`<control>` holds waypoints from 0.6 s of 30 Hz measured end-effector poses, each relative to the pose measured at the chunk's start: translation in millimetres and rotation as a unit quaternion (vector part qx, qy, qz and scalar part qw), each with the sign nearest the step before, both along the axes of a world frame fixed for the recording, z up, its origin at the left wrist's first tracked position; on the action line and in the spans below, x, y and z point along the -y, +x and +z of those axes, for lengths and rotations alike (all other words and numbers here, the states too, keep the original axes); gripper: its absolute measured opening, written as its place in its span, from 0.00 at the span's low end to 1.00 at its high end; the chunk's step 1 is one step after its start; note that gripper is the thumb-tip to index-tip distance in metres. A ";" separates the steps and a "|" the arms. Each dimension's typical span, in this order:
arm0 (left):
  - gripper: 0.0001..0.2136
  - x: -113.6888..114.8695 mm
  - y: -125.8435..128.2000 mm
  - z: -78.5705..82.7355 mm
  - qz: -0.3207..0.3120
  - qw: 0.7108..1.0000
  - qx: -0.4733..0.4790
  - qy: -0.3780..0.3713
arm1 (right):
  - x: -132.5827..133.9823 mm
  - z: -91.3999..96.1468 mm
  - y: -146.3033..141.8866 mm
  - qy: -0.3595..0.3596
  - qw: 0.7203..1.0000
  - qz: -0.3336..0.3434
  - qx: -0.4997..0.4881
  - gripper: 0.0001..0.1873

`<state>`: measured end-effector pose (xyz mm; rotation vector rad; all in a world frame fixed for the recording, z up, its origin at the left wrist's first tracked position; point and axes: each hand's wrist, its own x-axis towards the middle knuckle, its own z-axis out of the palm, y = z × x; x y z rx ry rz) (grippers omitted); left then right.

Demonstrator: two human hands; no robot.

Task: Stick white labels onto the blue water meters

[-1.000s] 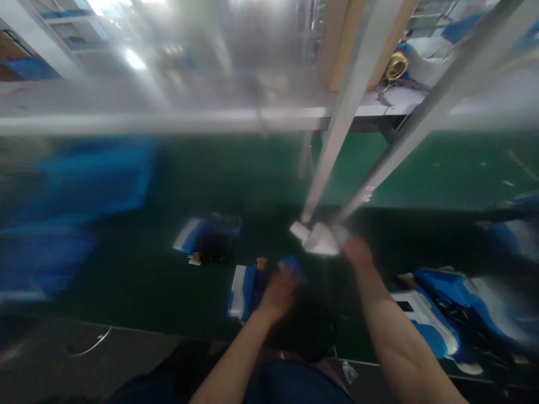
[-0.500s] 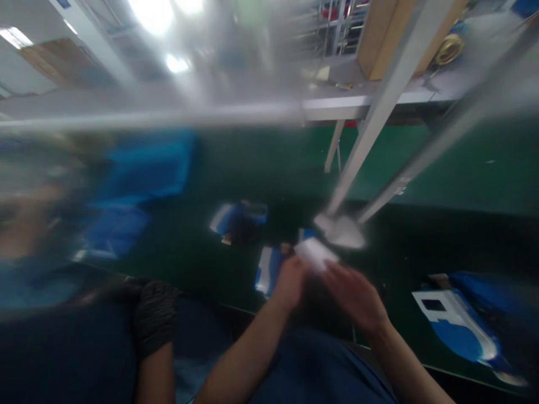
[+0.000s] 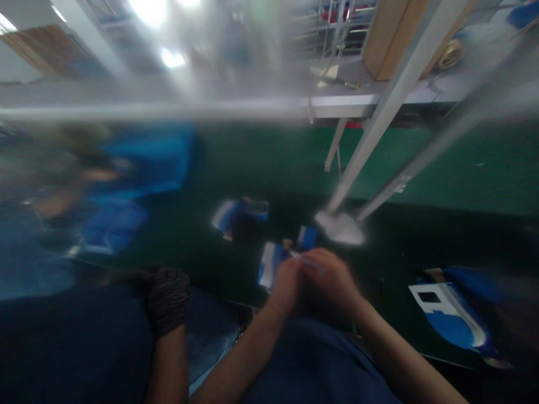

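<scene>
The left hand [image 3: 287, 280] and the right hand [image 3: 332, 275] are together near the near edge of the counter [image 3: 379, 252], both closed on a small whitish piece [image 3: 312, 262], which is blurred. Just beside the left hand lies a blue-and-white package [image 3: 268, 266], and beyond the hands, farther from this edge, a small blue-and-white item [image 3: 307, 238]. Well to the right, a larger package [image 3: 453, 317] lies near the same edge.

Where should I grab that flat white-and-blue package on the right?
The flat white-and-blue package is probably best pinched at its white left end, with the right hand coming from the left: that end looks uncovered, while a blurred blue item crowds its far right side.
</scene>
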<state>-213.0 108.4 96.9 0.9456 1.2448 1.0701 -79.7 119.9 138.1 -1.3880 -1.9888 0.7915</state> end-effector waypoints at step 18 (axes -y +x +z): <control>0.09 -8.8 -7.6 5.3 0.049 0.995 -0.083 -0.018 | -11.8 -11.0 -6.6 -0.048 0.999 -0.017 0.014 0.07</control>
